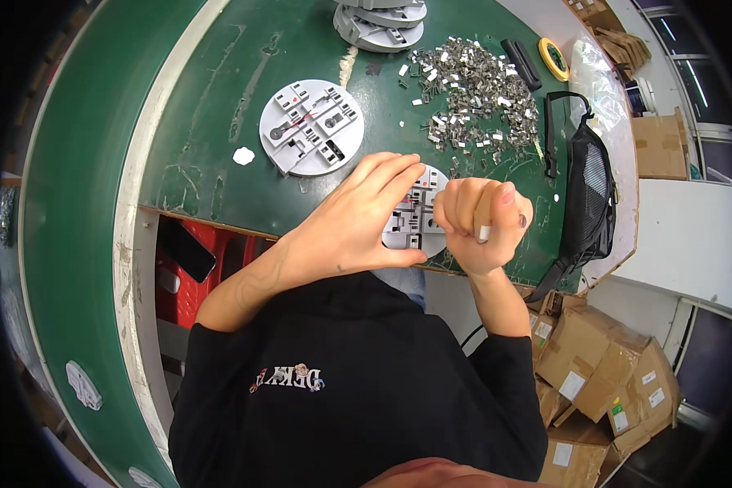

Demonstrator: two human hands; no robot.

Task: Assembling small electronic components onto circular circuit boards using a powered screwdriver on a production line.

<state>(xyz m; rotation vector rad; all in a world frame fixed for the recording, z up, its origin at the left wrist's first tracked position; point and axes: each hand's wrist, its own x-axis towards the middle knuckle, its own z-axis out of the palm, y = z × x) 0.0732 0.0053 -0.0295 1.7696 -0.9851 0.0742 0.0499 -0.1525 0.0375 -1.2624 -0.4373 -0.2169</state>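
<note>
A round light-grey plastic plate (415, 221) with moulded slots and small fittings lies at the table's near edge, partly covered by my hands. My left hand (351, 213) grips its left side, thumb at the near rim and fingers along the far rim. Over its right side, my right hand (481, 221) is closed in a fist. Something small and white (484, 233) shows at those fingers; whatever else they hold is hidden. A second round plate (311, 128), with a red wire and black parts, rests farther left. Loose small metal and white pieces (476, 98) lie heaped beyond my right hand.
More round plates (380, 32) are stacked at the far edge. To the right are a black case (520, 65), a yellow tape roll (554, 59) and a black waist bag (587, 191). A phone (187, 250) lies below the tabletop on the left; cardboard boxes (594, 358) stand lower right.
</note>
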